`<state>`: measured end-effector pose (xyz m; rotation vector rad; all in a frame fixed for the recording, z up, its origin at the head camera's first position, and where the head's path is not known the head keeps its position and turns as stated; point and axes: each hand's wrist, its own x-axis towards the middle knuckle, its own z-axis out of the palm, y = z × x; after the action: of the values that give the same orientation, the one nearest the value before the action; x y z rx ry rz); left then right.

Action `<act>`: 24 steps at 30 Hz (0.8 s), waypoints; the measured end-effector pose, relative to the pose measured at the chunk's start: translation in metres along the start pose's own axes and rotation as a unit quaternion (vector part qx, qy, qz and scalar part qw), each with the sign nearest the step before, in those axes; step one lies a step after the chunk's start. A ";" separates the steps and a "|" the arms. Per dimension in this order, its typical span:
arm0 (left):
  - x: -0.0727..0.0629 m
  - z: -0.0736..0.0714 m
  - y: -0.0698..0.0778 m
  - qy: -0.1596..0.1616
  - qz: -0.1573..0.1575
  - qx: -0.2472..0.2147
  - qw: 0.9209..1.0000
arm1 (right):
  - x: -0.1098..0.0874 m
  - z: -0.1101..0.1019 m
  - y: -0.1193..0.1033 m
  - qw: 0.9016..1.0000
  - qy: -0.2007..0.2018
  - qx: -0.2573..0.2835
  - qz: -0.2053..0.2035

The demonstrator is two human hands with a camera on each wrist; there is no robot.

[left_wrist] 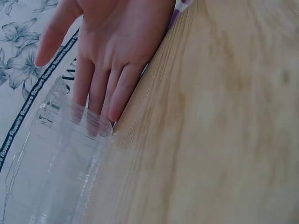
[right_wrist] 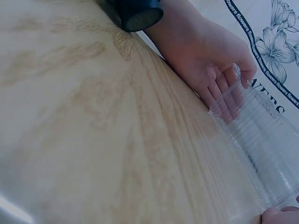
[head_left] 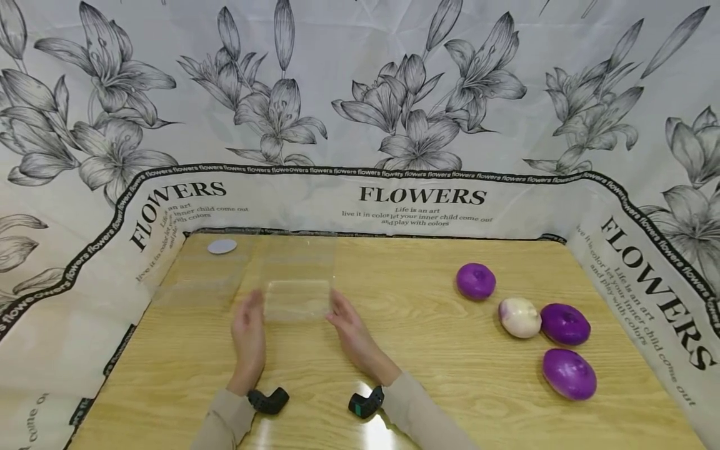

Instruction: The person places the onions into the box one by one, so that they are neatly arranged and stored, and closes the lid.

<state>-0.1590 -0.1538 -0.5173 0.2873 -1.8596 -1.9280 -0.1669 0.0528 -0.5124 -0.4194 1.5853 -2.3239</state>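
Your two hands flank a clear box

On your far left, a clear container (head_left: pixel 205 278) lies on the table (head_left: pixel 427 362), with a white oval disc (head_left: pixel 222 246) at its far edge; whether the disc rests on the plastic, you cannot tell. Next comes your left hand (head_left: pixel 249 331), fingers nearly straight and close together at the box's left end, clamped on nothing. The clear box (head_left: pixel 298 304) sits on the table between your palms, its flap (head_left: pixel 298 253) raised behind it. Your right hand (head_left: pixel 358 337) is at the right end, fingers straight with slim gaps, thumb spread apart, fingertips showing through the plastic. A black camera is on each wrist. Well to the right, a purple onion (head_left: pixel 475 281) lies farthest back, then a whitish onion (head_left: pixel 520 317) beside another purple onion (head_left: pixel 565 324), with a third purple onion (head_left: pixel 569 374) nearest you.
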 end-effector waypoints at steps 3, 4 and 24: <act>-0.003 0.002 -0.001 -0.004 0.007 0.011 1.000 | -0.005 -0.004 -0.001 1.000 0.000 0.001 -0.003; -0.004 0.003 -0.001 -0.010 0.009 0.012 1.000 | -0.007 -0.006 -0.003 1.000 0.000 0.000 -0.005; -0.029 0.049 -0.005 -0.107 -0.032 -0.021 0.994 | -0.034 -0.055 -0.024 0.995 0.092 -0.031 -0.019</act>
<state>-0.1563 -0.0969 -0.5230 0.1326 -1.9619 -2.1094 -0.1603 0.1217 -0.5116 -0.2569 1.7517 -2.4060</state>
